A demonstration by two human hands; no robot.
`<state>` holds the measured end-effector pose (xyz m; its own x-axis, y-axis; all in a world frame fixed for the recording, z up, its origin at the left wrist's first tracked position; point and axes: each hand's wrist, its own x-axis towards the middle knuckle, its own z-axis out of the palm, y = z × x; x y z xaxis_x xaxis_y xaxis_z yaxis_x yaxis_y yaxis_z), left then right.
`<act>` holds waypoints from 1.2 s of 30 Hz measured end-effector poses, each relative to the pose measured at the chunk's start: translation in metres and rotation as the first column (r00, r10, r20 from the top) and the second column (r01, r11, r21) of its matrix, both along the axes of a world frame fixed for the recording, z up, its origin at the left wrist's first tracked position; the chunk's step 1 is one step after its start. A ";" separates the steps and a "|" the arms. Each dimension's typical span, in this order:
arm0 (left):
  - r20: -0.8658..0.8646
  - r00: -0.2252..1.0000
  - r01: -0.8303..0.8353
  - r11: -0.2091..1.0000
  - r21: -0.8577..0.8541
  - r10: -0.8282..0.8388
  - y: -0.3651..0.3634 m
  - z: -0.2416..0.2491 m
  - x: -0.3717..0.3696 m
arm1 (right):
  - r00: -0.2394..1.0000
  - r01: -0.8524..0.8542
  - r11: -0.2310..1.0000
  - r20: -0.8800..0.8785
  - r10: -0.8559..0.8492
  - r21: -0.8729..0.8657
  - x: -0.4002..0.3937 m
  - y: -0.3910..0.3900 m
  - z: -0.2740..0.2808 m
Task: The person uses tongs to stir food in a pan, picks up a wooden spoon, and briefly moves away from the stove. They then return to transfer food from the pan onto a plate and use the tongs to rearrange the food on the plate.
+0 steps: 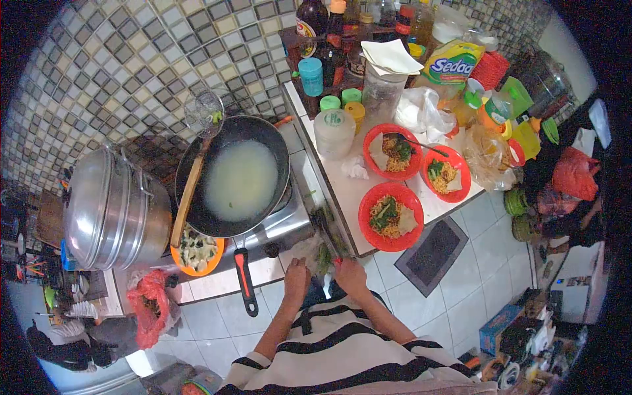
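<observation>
A clear plastic bag (306, 253) with green leaves (323, 259) inside hangs between my two hands over the counter's front edge. My left hand (297, 278) is closed, its fingers pinching the bag's left side. On the other side my right hand (351, 276) is closed on the bag too, with a small red bit showing at the fingertips. Just left of my hands is the black wok (191, 220) of cloudy liquid (241, 181), its black-and-red handle (245, 283) pointing toward me. A wooden-handled strainer (191, 191) lies across the wok's left rim.
Three red bowls (364, 230) of noodles and greens stand on the white table at right, a spoon (428, 147) in one. A large steamer pot (108, 210) and an orange bowl of dumplings (219, 252) are at left. Bottles and jars (334, 133) crowd the back.
</observation>
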<state>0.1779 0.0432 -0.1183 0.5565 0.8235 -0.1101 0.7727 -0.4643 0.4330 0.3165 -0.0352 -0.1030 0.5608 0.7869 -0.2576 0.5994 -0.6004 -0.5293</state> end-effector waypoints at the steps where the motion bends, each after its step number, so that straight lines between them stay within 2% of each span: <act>1: 0.010 1.000 -0.008 1.000 -0.001 0.008 0.000 0.003 0.000 | 0.999 -0.004 1.000 0.033 0.004 -0.004 0.000 0.001 -0.002; 5: 0.016 1.000 -0.006 1.000 -0.008 0.007 0.000 -0.005 -0.004 | 1.000 0.005 1.000 -0.029 -0.006 -0.029 0.001 0.000 -0.026; 7: 0.056 0.998 -0.026 0.999 -0.021 0.027 -0.002 0.001 -0.002 | 0.998 -0.032 0.986 -0.047 0.041 0.161 0.003 -0.004 -0.040; 8: 0.056 0.998 -0.026 0.999 -0.020 0.027 -0.002 0.002 0.000 | 0.998 -0.033 0.986 -0.047 0.041 0.162 0.004 -0.007 -0.047; 10: 0.008 0.999 -0.048 0.998 -0.039 0.049 -0.001 0.001 0.002 | 0.978 -0.008 0.985 -0.206 0.044 0.173 0.007 -0.011 -0.051; 11: 0.009 0.999 -0.048 0.998 -0.037 0.049 -0.001 0.001 0.001 | 0.978 -0.008 0.985 -0.205 0.044 0.175 0.008 -0.012 -0.054; 13: 0.002 1.000 -0.030 0.999 -0.037 0.030 0.000 -0.007 -0.001 | 0.897 0.066 0.990 -0.443 -0.004 0.124 0.011 -0.016 -0.058; 14: 0.002 1.000 -0.031 0.999 -0.036 0.031 0.000 -0.011 -0.002 | 0.897 0.065 0.990 -0.443 -0.003 0.124 0.013 -0.017 -0.061; 16: 0.046 0.999 -0.017 1.000 0.025 0.016 -0.001 -0.013 -0.002 | 0.789 0.117 0.989 -0.614 -0.038 0.091 0.014 -0.017 -0.054; 17: 0.047 0.999 -0.018 0.999 0.026 0.016 -0.002 -0.014 -0.003 | 0.789 0.117 0.989 -0.613 -0.036 0.092 0.015 -0.018 -0.050; 19: 0.042 0.999 -0.022 1.000 0.018 0.021 -0.003 -0.008 -0.001 | 0.597 0.216 0.975 -0.785 -0.168 -0.045 0.016 -0.017 -0.017; 22: 0.053 0.998 -0.029 0.999 0.035 0.027 -0.004 -0.009 -0.002 | 0.538 0.199 0.979 -0.832 -0.137 -0.033 0.018 -0.023 -0.023; 26: 0.025 1.000 -0.018 1.000 -0.011 0.018 -0.003 -0.012 -0.004 | 0.532 0.215 0.977 -0.840 -0.112 0.005 0.017 -0.040 -0.017; 28: 0.080 0.996 -0.033 0.999 0.038 0.030 -0.003 -0.014 -0.005 | 0.529 0.245 0.969 -0.842 -0.103 0.035 0.017 -0.049 0.000; 32: 0.082 0.994 -0.065 0.997 -0.038 0.067 -0.002 -0.011 -0.004 | 0.610 0.175 0.983 -0.791 -0.057 0.064 0.017 -0.060 0.019; 35: 0.138 0.990 -0.039 0.998 0.040 0.033 -0.005 0.005 -0.001 | 0.636 0.189 0.970 -0.771 0.000 0.156 0.014 -0.068 0.028; 36: 0.184 0.983 -0.023 1.000 0.020 0.019 -0.006 0.012 -0.001 | 0.575 0.196 0.976 -0.818 -0.035 0.096 0.013 -0.068 0.040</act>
<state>0.1765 0.0372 -0.1067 0.5479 0.8365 0.0106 0.6907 -0.4595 0.5584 0.3300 -0.1032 -0.0629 0.2722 0.8037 -0.5291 -0.1938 -0.4928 -0.8483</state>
